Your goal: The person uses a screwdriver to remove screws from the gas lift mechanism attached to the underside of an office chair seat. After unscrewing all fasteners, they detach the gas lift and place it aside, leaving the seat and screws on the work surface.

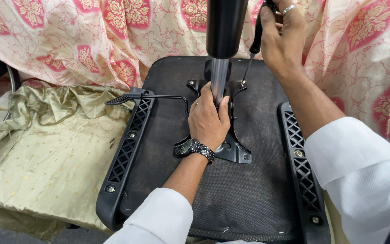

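Fingers (213,101) of the left hand (208,121) wrap closed around the silver gas-lift column (219,79), which stands upright from the black metal plate (231,147) in the middle of the upturned chair seat (168,149). Right hand (281,38), far and to the right, grips a black screwdriver (254,45) whose tip meets a screw (243,83) at the plate's far right corner. Gold cloth (46,153) lies left.

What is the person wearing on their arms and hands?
Both arms have white sleeves pushed back from the wrists. The left hand has a dark metal-link wristwatch with a round dark face. The right hand wears a plain silver-coloured ring on one finger. No gloves on either hand.
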